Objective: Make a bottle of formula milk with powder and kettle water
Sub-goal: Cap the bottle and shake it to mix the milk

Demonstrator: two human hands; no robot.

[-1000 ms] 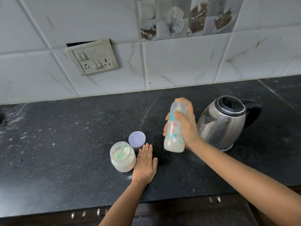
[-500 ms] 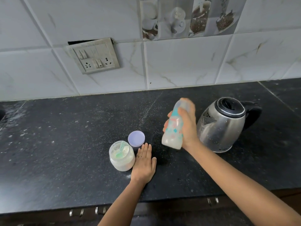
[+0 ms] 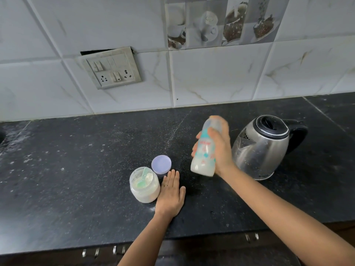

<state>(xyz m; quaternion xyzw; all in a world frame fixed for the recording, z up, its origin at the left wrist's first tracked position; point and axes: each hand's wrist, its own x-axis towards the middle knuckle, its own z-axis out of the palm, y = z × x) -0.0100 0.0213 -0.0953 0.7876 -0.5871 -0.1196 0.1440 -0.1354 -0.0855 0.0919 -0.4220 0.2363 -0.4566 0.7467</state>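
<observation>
Head view: fingers of right hand (image 3: 221,152) curled round milky bottle (image 3: 204,156), tilted, neck away, above bench (image 3: 76,169); left hand (image 3: 170,196) flat, empty, beside powder jar (image 3: 145,186).

bottle (image 3: 204,156) top blurred, right hand (image 3: 221,150) fingers (image 3: 194,150) mostly behind it
</observation>
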